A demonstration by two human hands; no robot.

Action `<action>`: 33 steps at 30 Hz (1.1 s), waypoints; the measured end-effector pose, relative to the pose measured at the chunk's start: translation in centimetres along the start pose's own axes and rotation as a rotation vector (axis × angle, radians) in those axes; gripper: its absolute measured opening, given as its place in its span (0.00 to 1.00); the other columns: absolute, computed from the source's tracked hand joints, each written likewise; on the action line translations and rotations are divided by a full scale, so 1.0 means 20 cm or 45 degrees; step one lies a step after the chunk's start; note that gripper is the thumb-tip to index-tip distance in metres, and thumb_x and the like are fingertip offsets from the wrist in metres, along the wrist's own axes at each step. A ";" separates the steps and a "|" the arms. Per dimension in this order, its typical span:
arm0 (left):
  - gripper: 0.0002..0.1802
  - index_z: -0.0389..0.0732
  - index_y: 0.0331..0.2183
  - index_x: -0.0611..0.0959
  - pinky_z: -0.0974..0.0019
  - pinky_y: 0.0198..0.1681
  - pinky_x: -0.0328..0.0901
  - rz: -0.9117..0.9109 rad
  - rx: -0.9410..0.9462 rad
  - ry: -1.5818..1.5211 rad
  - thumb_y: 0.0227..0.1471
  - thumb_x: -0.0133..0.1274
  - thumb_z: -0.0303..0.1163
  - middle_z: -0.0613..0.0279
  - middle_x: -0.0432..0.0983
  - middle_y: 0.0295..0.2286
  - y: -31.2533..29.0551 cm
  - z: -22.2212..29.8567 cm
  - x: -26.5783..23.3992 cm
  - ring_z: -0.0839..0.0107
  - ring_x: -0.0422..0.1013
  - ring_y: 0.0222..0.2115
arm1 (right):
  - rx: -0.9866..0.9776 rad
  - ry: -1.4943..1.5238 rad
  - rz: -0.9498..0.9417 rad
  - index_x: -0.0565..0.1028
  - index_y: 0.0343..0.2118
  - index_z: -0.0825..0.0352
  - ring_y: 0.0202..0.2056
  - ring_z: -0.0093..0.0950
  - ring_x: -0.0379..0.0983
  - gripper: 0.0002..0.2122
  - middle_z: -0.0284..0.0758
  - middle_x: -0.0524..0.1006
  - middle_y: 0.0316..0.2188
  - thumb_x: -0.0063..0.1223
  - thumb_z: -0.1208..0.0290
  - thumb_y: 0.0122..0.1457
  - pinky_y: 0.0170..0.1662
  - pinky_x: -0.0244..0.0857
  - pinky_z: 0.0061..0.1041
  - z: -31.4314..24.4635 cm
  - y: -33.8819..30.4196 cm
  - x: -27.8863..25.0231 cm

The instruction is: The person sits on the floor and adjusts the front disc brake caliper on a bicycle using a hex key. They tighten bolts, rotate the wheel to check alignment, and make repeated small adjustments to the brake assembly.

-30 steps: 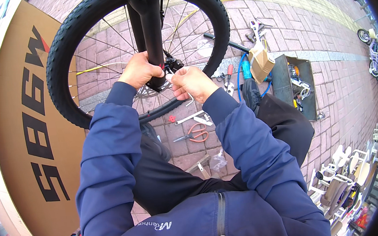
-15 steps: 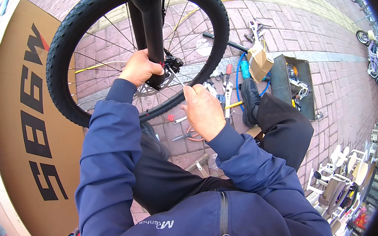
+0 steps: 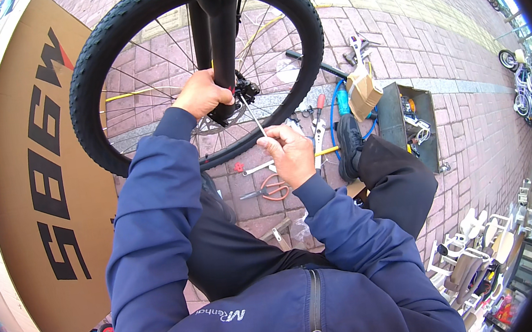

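A bicycle's front wheel (image 3: 92, 130) with a knobby black tyre stands before me, held in a black suspension fork (image 3: 224, 46). My left hand (image 3: 200, 97) is closed round the lower end of the fork leg, its thumb toward me. Beside that leg sits the black disc brake caliper (image 3: 247, 90), with the brake disc (image 3: 208, 127) partly hidden behind the hand and fork. In my right hand (image 3: 292, 158), a thin metal hex key (image 3: 254, 116) is pinched by one end. Its far tip reaches to the caliper; the exact contact point is too small to make out.
A large cardboard box (image 3: 19, 214) stands close on the left. Red-handled scissors (image 3: 275, 188), spanners and other tools lie on the brick paving. At right is a metal toolbox (image 3: 394, 122), near a wrapped cardboard piece (image 3: 363, 94) and blue hose (image 3: 334, 122).
My right hand has drawn back slightly down and right, showing more of the hex key. My left hand stays on the fork leg. The whole view has shifted slightly.
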State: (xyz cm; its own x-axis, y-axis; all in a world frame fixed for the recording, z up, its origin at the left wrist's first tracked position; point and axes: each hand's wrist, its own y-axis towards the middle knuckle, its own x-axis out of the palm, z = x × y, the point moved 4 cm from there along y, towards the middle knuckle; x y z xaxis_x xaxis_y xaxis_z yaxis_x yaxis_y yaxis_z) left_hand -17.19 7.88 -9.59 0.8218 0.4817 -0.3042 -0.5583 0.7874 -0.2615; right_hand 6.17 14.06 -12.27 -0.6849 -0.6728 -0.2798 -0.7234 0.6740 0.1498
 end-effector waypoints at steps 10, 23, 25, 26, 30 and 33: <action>0.12 0.35 0.27 0.83 0.67 0.32 0.67 0.026 -0.021 0.069 0.32 0.62 0.23 0.63 0.78 0.22 -0.02 0.04 0.01 0.72 0.72 0.25 | 0.866 1.153 -0.150 0.69 0.57 0.67 0.27 0.26 0.78 0.21 0.36 0.80 0.31 0.58 0.71 0.63 0.30 0.75 0.24 0.06 -0.04 0.11; 0.12 0.34 0.27 0.83 0.66 0.32 0.67 0.021 0.023 0.034 0.32 0.62 0.24 0.61 0.77 0.22 -0.01 0.02 0.01 0.71 0.72 0.25 | 0.643 0.370 -0.145 0.75 0.43 0.71 0.22 0.21 0.73 0.12 0.33 0.80 0.26 0.61 0.70 0.61 0.28 0.71 0.24 0.04 0.02 0.00; 0.12 0.34 0.27 0.83 0.66 0.32 0.67 -0.002 0.002 -0.015 0.32 0.62 0.25 0.61 0.78 0.22 -0.01 0.01 0.01 0.71 0.72 0.25 | 0.081 -0.148 0.004 0.76 0.36 0.68 0.24 0.30 0.74 0.12 0.36 0.78 0.27 0.68 0.70 0.54 0.30 0.70 0.28 -0.04 0.04 -0.04; 0.13 0.34 0.27 0.83 0.66 0.32 0.67 -0.012 0.014 -0.021 0.32 0.62 0.24 0.61 0.78 0.22 -0.01 0.02 0.01 0.71 0.72 0.25 | -0.224 -0.328 0.031 0.76 0.35 0.68 0.25 0.32 0.74 0.12 0.36 0.77 0.27 0.68 0.70 0.52 0.30 0.70 0.29 -0.09 0.04 -0.05; 0.12 0.34 0.27 0.83 0.67 0.32 0.66 0.005 -0.010 0.015 0.32 0.62 0.24 0.62 0.77 0.22 -0.01 0.02 0.01 0.72 0.72 0.25 | -0.492 -0.568 -0.005 0.77 0.32 0.67 0.30 0.40 0.75 0.12 0.38 0.74 0.27 0.69 0.69 0.49 0.33 0.70 0.34 -0.12 0.02 -0.05; 0.12 0.34 0.27 0.83 0.67 0.31 0.66 -0.001 0.003 -0.006 0.32 0.62 0.25 0.62 0.77 0.22 -0.02 0.02 0.01 0.72 0.72 0.24 | -0.505 -0.614 -0.020 0.76 0.36 0.68 0.30 0.37 0.76 0.10 0.38 0.76 0.28 0.65 0.70 0.54 0.34 0.72 0.32 -0.13 0.02 -0.03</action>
State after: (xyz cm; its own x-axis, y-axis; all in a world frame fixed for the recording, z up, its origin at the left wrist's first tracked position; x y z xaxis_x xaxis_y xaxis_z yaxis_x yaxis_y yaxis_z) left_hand -16.77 7.93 -9.15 0.8228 0.4828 -0.2997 -0.5573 0.7888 -0.2593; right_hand 6.08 13.93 -9.66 -0.6243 -0.4059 -0.6674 -0.7738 0.4384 0.4573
